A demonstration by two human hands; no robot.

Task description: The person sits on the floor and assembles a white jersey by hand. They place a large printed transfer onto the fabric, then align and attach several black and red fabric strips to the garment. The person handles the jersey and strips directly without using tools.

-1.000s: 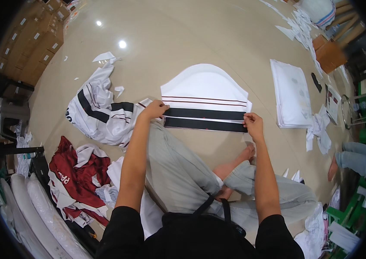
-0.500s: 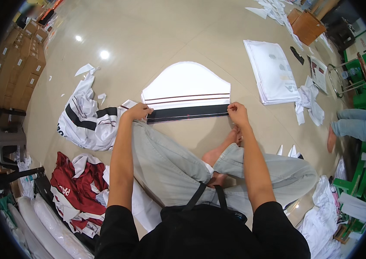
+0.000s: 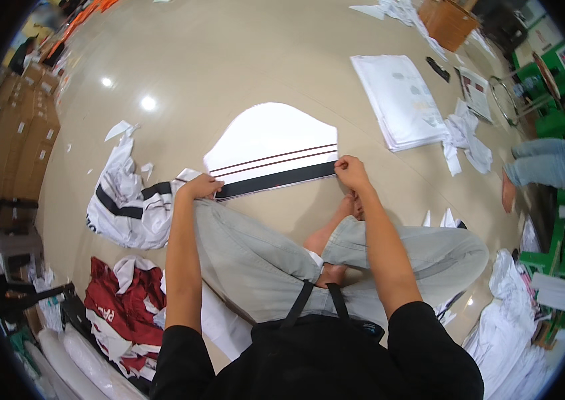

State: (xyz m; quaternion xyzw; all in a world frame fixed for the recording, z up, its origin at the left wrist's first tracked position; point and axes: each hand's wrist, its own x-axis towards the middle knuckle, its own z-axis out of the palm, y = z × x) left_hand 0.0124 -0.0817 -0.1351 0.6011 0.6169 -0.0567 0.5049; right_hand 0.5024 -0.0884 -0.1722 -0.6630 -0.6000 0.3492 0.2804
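Observation:
On the floor in front of my crossed legs lies a white fabric panel (image 3: 272,137), shaped like a sleeve piece with a rounded far edge. Two thin dark red stripes cross it above a black band (image 3: 279,178) at its near edge. The fingers of my left hand (image 3: 199,187) pinch the band's left end. At the other end, my right hand (image 3: 352,173) grips the right corner between thumb and fingers. The near edge is stretched between both hands, its right side farther from me than its left. Fingertips partly cover both corners.
Left of the panel sits a heap of white-and-black garments (image 3: 129,210), with dark red and white cloth (image 3: 126,307) nearer me. A stack of white printed sheets (image 3: 402,100) lies at far right. Cardboard boxes (image 3: 22,133) line the left; another person's leg (image 3: 546,163) shows at right.
The black band looks narrower, and the thin white line along it no longer shows. Both hands still hold the corners. The whole view has shifted and turned slightly.

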